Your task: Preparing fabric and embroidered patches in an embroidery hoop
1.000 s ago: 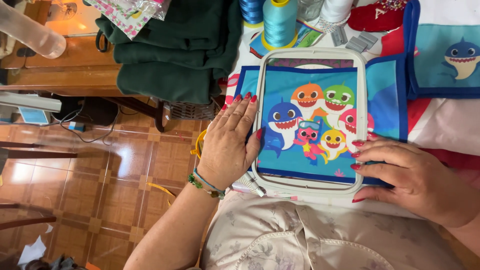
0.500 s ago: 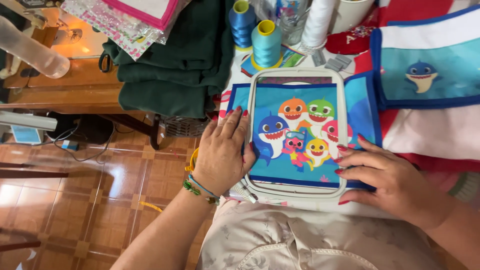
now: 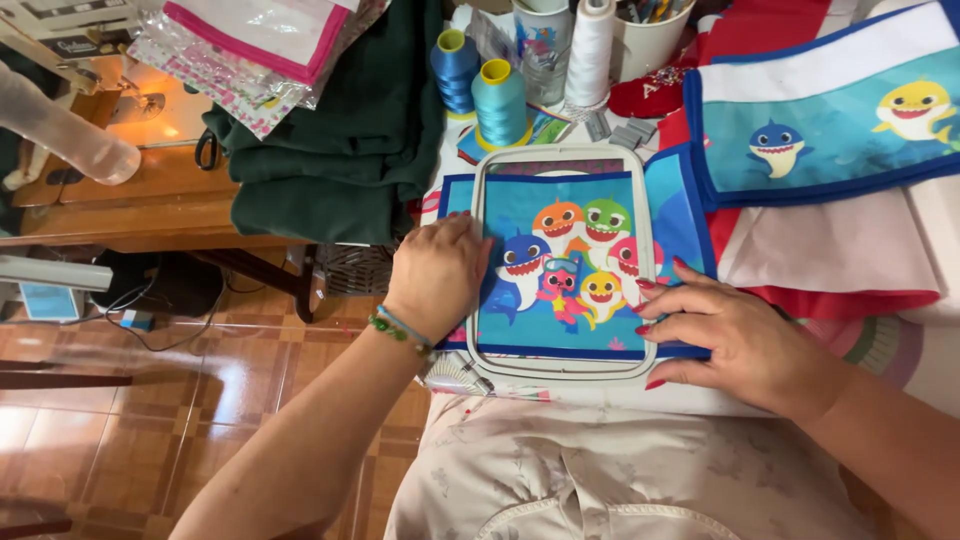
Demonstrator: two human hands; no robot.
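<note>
A white embroidery hoop [image 3: 563, 157] lies in front of me with blue cartoon-shark fabric [image 3: 570, 270] stretched in it. My left hand [image 3: 437, 270] rests palm-down on the hoop's left side, fingers bent over the frame edge. My right hand [image 3: 735, 335] presses on the hoop's right edge and the blue-bordered fabric there, fingertips on the frame. Neither hand lifts anything; both bear down on the hoop.
Two blue thread cones [image 3: 480, 85] and a white cone [image 3: 590, 45] stand behind the hoop. Folded dark green cloth [image 3: 340, 130] lies to the left, a second shark-print panel [image 3: 830, 120] to the right. A wooden table [image 3: 130, 205] and tiled floor [image 3: 170, 400] are at left.
My view has shifted, so the hoop sits lower and more central. My left hand has curled from flat fingers to bent ones on the hoop's left edge. The right hand stays at the right edge.
</note>
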